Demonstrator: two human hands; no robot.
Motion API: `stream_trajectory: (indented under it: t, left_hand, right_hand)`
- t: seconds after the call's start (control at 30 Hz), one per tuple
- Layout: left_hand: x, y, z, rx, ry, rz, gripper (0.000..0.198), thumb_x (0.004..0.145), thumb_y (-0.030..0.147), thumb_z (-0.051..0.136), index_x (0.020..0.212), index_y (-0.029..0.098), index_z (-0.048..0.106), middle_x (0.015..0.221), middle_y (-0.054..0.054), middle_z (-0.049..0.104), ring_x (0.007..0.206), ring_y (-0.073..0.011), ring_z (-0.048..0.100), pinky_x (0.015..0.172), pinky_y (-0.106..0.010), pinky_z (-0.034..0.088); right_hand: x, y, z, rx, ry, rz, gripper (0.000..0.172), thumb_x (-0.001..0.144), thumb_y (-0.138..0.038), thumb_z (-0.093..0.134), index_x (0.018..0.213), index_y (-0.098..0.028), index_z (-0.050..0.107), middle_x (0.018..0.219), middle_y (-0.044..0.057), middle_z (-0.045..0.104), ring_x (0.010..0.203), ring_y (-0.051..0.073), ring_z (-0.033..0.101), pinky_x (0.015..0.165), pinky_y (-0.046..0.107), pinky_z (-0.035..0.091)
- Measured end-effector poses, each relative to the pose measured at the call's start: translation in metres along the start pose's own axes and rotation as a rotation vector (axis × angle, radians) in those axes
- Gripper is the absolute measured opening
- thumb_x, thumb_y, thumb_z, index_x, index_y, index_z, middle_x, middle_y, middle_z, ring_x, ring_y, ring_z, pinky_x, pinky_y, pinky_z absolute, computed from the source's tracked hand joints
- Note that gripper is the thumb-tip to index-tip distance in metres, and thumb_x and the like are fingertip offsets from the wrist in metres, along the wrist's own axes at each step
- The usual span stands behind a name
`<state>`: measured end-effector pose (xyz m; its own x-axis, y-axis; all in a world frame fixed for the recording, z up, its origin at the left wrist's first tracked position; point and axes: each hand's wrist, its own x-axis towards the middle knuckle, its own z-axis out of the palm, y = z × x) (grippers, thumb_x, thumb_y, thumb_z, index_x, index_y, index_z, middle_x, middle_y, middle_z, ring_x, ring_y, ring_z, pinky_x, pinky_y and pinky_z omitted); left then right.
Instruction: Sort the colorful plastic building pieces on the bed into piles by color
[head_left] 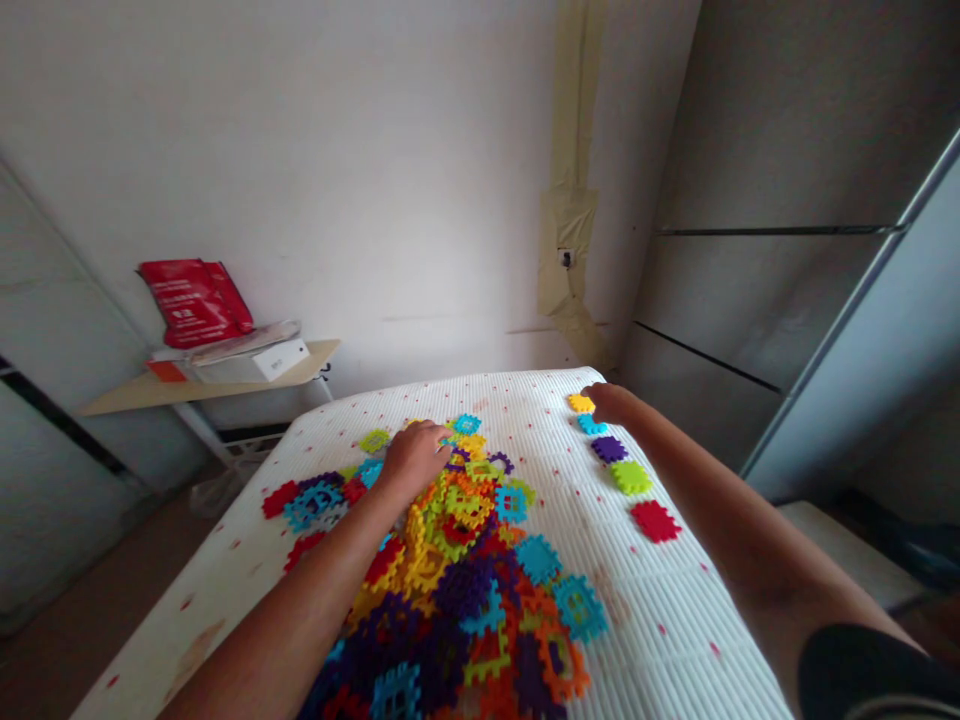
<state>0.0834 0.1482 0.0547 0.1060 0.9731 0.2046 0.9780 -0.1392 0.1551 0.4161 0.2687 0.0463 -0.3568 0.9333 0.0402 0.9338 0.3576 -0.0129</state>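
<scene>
A large heap of colourful plastic interlocking tiles with toothed edges covers the middle of the cloth. My left hand rests on the far side of this heap, fingers curled down among the tiles; what they hold, if anything, is hidden. Along the right side runs a row of single tiles: a red tile nearest me, then a green tile, a purple tile, a blue tile and a yellow tile farthest away. My right hand has its fingers closed at the yellow tile's edge.
A white ribbed cloth with small red marks covers the table. To the left, a small side table bears red packets and a white box. A wall socket is ahead, grey cabinet panels at right.
</scene>
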Motion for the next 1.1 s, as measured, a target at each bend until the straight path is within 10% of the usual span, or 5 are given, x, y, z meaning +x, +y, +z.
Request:
stream_trajectory:
  t: [0.2,0.43,0.83,1.1]
  left_hand:
    - [0.072,0.021,0.041,0.040,-0.157,-0.133,0.028,0.085,0.032,0.054,0.109,0.017,0.058,0.113,-0.009,0.058,0.100,-0.0203,0.057,0.085,-0.040,0.047]
    - [0.089,0.026,0.077,0.066,-0.192,-0.263,0.034,0.086,0.034,0.053,0.115,0.017,0.053,0.117,-0.009,0.055,0.099,-0.0198,0.057,0.083,-0.040,0.049]
    - [0.079,0.029,0.062,-0.508,-0.060,-0.299,0.019,0.074,0.030,0.065,0.088,0.018,0.064,0.102,-0.008,0.064,0.106,-0.0252,0.056,0.085,-0.034,0.045]
    - [0.012,0.036,0.036,-1.362,-0.143,-0.267,0.029,0.068,0.041,0.061,0.079,0.015,0.058,0.073,-0.006,0.066,0.074,-0.0189,0.065,0.070,-0.032,0.050]
  right_hand:
    - [-0.084,-0.077,0.034,-0.012,0.032,-0.272,0.042,0.075,-0.012,0.054,0.116,-0.018,0.056,0.112,0.011,0.061,0.099,0.021,0.058,0.081,0.031,0.046]
    - [-0.137,-0.108,0.062,-0.091,0.045,-0.267,0.021,0.084,-0.010,0.041,0.093,-0.013,0.060,0.094,0.014,0.062,0.086,0.024,0.055,0.065,0.034,0.046]
    - [-0.138,-0.111,0.074,-0.071,0.128,-0.242,0.024,0.090,-0.017,0.035,0.094,-0.014,0.058,0.094,0.014,0.060,0.087,0.025,0.050,0.067,0.038,0.041]
    - [-0.129,-0.098,0.071,0.186,0.168,-0.186,0.021,0.086,-0.014,0.042,0.093,-0.015,0.061,0.091,0.010,0.063,0.086,0.019,0.056,0.074,0.031,0.044]
